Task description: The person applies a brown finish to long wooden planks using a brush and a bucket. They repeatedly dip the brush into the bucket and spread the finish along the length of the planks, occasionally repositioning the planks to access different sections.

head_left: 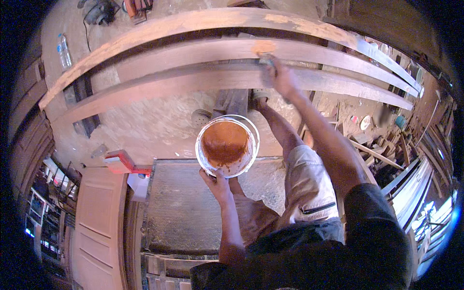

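Observation:
My left hand [217, 184] grips the lower rim of a white plastic bucket [250, 162], its thumb over the edge. Orange-brown paste [224, 142] coats the bucket's inside, and the thin handle stands up along the far right rim. Over the boards, my right hand [284, 82] is closed round a small hand tool [266, 59], smeared by motion; its exact kind does not show. Just beyond the tool lies a fresh orange patch [263, 47] on the middle wooden board [203, 52]. A far board [212, 20] carries paler filler patches; a near board [193, 79] looks plain.
Dark wooden supports [234, 102] bear the boards. A plastic bottle [64, 50] and a power tool [100, 12] are on the floor at the far left. A panelled door [99, 217] and red box [121, 162] stand left; wood scraps [384, 147] are heaped right.

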`<state>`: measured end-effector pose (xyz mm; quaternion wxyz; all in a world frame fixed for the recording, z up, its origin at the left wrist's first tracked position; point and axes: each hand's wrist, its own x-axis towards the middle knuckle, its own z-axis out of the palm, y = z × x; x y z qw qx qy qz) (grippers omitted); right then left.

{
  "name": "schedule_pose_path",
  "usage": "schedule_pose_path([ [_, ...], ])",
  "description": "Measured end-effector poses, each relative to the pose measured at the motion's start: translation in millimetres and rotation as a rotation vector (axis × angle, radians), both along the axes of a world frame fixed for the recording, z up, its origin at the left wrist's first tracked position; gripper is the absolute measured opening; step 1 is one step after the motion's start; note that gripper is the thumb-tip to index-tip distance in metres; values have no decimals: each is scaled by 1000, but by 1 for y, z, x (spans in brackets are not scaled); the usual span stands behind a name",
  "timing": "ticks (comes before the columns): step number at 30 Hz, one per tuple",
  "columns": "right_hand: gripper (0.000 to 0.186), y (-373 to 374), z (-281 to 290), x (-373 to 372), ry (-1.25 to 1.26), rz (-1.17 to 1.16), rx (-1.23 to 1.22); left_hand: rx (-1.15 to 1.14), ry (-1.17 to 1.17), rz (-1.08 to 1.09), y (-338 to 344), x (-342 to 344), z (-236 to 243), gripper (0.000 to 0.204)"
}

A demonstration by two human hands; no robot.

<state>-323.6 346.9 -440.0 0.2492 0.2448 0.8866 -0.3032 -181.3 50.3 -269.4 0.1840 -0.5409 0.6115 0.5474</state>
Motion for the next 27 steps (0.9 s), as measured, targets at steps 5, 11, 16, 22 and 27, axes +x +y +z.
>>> schedule_pose_path([
  [5, 45, -47, 3, -40, 19, -273, 99, -145, 51, -180, 19, -31, 18, 39],
  [11, 43, -37, -19, -4, -94, -192, 150, -69, 152, -198, 18, -18, 7, 43],
  [16, 36, -17, 7, 1, -30, -250, 110, -101, 145, -303, -8, -1, 1, 47],
  [22, 39, 4, -3, 57, -74, -97, 57, -135, 75, -422, -38, 15, -8, 52],
  [27, 40, -13, 18, 55, 106, -294, 105, -100, 75, -408, -95, 12, -2, 56],
])
